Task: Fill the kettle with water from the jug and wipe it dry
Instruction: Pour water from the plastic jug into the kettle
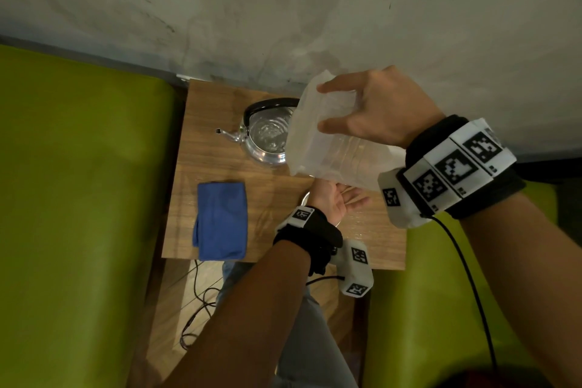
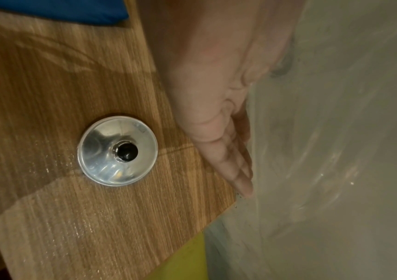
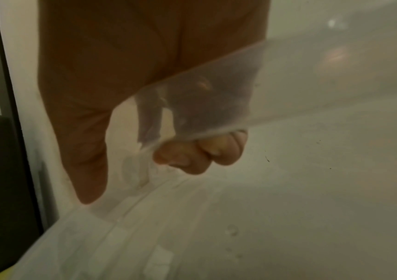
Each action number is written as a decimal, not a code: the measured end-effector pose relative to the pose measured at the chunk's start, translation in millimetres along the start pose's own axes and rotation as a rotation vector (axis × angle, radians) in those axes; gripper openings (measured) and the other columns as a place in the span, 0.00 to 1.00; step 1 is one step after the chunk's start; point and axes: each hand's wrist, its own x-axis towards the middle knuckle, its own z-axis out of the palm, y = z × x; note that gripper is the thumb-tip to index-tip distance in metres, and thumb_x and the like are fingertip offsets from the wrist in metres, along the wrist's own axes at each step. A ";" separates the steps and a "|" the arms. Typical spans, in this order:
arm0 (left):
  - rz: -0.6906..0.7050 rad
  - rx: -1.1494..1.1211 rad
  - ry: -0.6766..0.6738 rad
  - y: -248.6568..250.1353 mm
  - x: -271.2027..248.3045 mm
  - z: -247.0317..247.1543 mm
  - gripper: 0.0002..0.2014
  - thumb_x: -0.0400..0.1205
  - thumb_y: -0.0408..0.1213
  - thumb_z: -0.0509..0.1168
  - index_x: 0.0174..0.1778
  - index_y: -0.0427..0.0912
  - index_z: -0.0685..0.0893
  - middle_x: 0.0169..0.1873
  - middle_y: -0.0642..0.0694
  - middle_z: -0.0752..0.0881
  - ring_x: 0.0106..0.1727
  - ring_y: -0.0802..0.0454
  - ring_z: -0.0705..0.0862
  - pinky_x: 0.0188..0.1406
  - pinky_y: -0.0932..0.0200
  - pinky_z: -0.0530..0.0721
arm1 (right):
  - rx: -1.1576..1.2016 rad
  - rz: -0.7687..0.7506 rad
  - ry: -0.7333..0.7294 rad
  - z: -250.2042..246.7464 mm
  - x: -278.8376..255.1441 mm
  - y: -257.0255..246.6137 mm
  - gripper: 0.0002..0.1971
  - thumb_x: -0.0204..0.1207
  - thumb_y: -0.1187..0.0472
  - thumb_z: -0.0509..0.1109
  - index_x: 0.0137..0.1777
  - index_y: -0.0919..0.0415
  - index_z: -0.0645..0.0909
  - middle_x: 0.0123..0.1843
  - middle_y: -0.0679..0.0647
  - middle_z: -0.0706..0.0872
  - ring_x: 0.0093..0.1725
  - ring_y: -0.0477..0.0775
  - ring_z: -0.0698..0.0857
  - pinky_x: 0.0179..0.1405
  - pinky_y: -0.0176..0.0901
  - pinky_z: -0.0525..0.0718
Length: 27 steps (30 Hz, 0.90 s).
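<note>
A translucent plastic jug (image 1: 327, 142) is tilted over the open steel kettle (image 1: 266, 138), which has a black handle and rippling water inside. My right hand (image 1: 362, 110) grips the jug's handle from above, fingers curled through it (image 3: 192, 159). My left hand (image 1: 341, 200) lies flat, palm up, under the jug's base, its straight fingers (image 2: 231, 161) pressing against the jug wall (image 2: 336, 132). The kettle's lid (image 2: 117, 150) with a black knob lies on the wooden table (image 1: 220, 167) beneath my left wrist. A folded blue cloth (image 1: 220, 220) lies on the table's near left.
The small wooden table stands against a grey wall (image 1: 283, 9), between green cushioned seats (image 1: 78, 183) on both sides. Cables (image 1: 198, 318) lie on the floor under the near edge. My legs are just below the table's front.
</note>
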 end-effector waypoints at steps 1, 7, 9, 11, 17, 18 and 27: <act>-0.003 0.002 -0.005 0.2 0.1 -0.3 0.23 0.83 0.44 0.48 0.71 0.38 0.72 0.72 0.36 0.75 0.72 0.38 0.73 0.50 0.46 0.83 | -0.002 -0.003 0.001 -0.4 -0.1 -0.5 0.27 0.66 0.44 0.74 0.67 0.43 0.77 0.58 0.58 0.86 0.57 0.58 0.83 0.48 0.38 0.73; -0.007 0.026 -0.047 2.3 -1.7 1.7 0.21 0.83 0.45 0.47 0.68 0.41 0.73 0.73 0.37 0.73 0.73 0.39 0.72 0.53 0.43 0.80 | -0.031 -0.016 -0.002 -2.6 -0.2 -4.2 0.27 0.66 0.45 0.74 0.67 0.43 0.77 0.57 0.58 0.87 0.57 0.59 0.83 0.51 0.42 0.77; -0.011 0.031 -0.056 2.9 -2.2 2.9 0.20 0.83 0.45 0.47 0.66 0.42 0.74 0.73 0.38 0.74 0.73 0.39 0.73 0.54 0.42 0.79 | -0.039 -0.020 -0.009 -4.5 0.1 -5.6 0.27 0.66 0.45 0.74 0.67 0.43 0.77 0.57 0.58 0.88 0.57 0.59 0.84 0.53 0.44 0.79; -0.016 0.024 -0.055 3.3 -1.6 3.4 0.21 0.83 0.46 0.48 0.68 0.43 0.73 0.72 0.39 0.75 0.72 0.40 0.73 0.52 0.42 0.79 | -0.050 -0.022 -0.017 -5.2 0.4 -6.4 0.27 0.66 0.45 0.75 0.67 0.43 0.77 0.56 0.58 0.88 0.57 0.59 0.84 0.55 0.46 0.80; -0.002 0.033 -0.045 2.6 0.4 3.3 0.23 0.82 0.48 0.47 0.69 0.43 0.72 0.72 0.40 0.76 0.71 0.41 0.74 0.46 0.45 0.81 | -0.075 -0.024 -0.027 -4.5 2.1 -7.5 0.27 0.65 0.44 0.74 0.66 0.41 0.77 0.55 0.58 0.88 0.57 0.59 0.83 0.56 0.47 0.81; 0.001 0.030 -0.047 2.7 0.4 3.3 0.23 0.82 0.48 0.47 0.70 0.42 0.72 0.72 0.40 0.75 0.72 0.41 0.74 0.47 0.45 0.81 | -0.077 -0.026 -0.028 -4.9 2.1 -7.8 0.27 0.65 0.44 0.74 0.66 0.41 0.77 0.56 0.57 0.88 0.58 0.59 0.83 0.56 0.47 0.80; 0.041 0.032 -0.063 2.0 1.0 4.4 0.25 0.82 0.50 0.47 0.72 0.44 0.71 0.72 0.40 0.76 0.72 0.40 0.73 0.49 0.46 0.81 | -0.096 -0.026 -0.029 -9.0 3.2 -11.5 0.27 0.65 0.44 0.75 0.66 0.41 0.77 0.55 0.57 0.88 0.57 0.59 0.84 0.52 0.44 0.79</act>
